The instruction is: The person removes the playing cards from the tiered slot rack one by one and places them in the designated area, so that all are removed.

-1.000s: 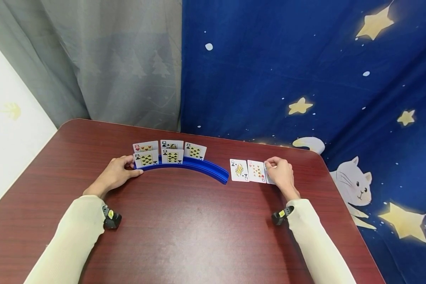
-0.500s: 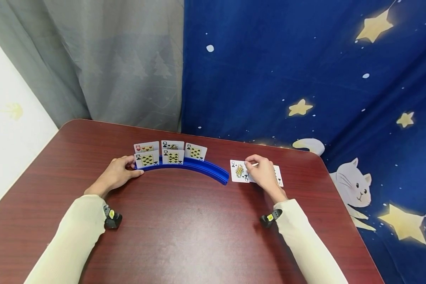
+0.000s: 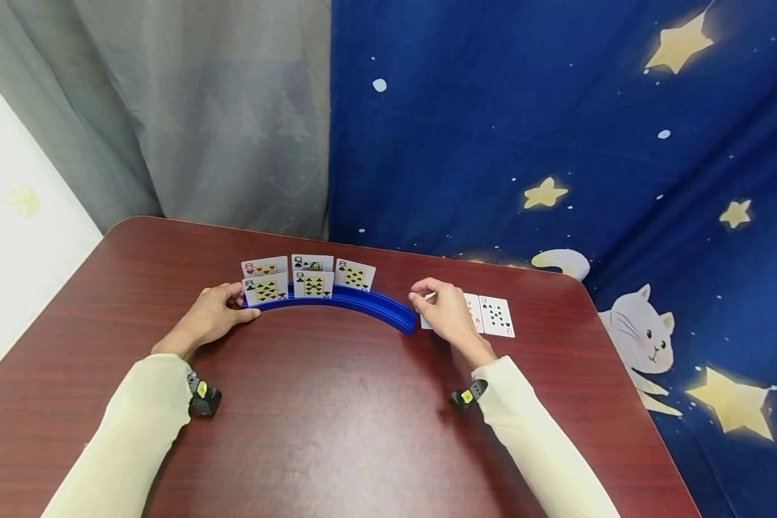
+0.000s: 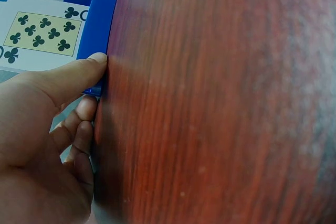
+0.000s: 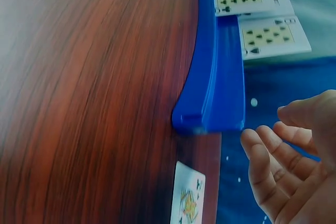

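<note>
Our left hand (image 3: 210, 315) pinches the rack (image 3: 387, 311), best held steady; our right hand (image 3: 448, 311), empty, loosely curved, hovers by cards (image 3: 496, 317) beside it.

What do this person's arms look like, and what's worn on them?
They wear long, plain, cream fabric sleeves and two small, black, boxy wrist devices with yellow patches. The left grip and right grip are bare, without gloves.

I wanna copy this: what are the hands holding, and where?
The left hand grips the blue card rack by its left end; the right hand holds nothing.
</note>
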The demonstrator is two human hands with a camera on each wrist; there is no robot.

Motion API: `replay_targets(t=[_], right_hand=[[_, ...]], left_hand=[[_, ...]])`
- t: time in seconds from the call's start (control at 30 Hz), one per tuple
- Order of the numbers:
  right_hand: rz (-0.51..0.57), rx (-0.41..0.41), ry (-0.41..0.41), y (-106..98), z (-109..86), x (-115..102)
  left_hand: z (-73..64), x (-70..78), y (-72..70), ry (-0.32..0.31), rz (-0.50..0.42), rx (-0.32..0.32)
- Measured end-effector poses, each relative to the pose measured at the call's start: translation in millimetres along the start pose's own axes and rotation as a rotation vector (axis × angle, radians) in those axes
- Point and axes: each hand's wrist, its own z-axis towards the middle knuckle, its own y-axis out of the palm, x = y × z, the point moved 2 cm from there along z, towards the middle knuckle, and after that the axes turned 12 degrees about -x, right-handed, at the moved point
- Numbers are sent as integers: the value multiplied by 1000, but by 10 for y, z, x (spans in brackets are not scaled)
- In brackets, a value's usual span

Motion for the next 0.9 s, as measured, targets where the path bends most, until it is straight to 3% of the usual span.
replay_targets(t=[0.53, 0.9], right_hand=[[0, -28, -85, 269, 182, -346], [-44, 43, -121, 347, 267, -480]], left_hand=[[-2, -4, -11, 7, 3, 21], [-11, -2, 22, 11, 9, 36]])
